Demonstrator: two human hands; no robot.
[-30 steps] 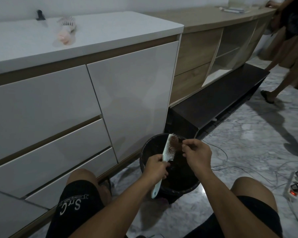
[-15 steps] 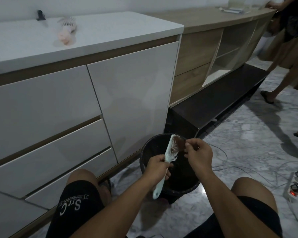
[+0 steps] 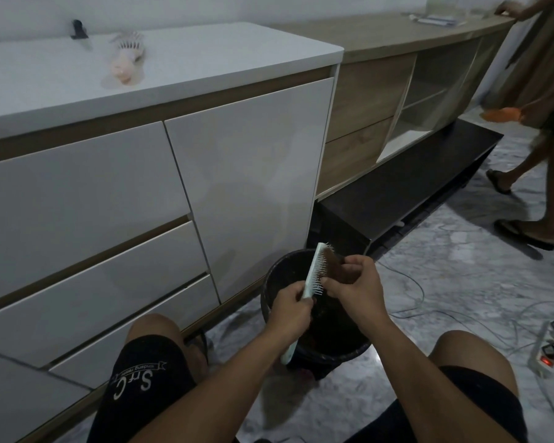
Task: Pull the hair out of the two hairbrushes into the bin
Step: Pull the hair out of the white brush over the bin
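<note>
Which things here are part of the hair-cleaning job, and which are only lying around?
Job: white hairbrush in left hand; hair clump pinched by right hand; black bin; pink hairbrush on the cabinet.

Lying about: power strip, floor cables, small black object.

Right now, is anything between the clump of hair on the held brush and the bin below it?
Nothing visible. The left hand holds the white hairbrush over the open black bin, and the right hand pinches the brown hair directly above the opening, which has no lid.
</note>
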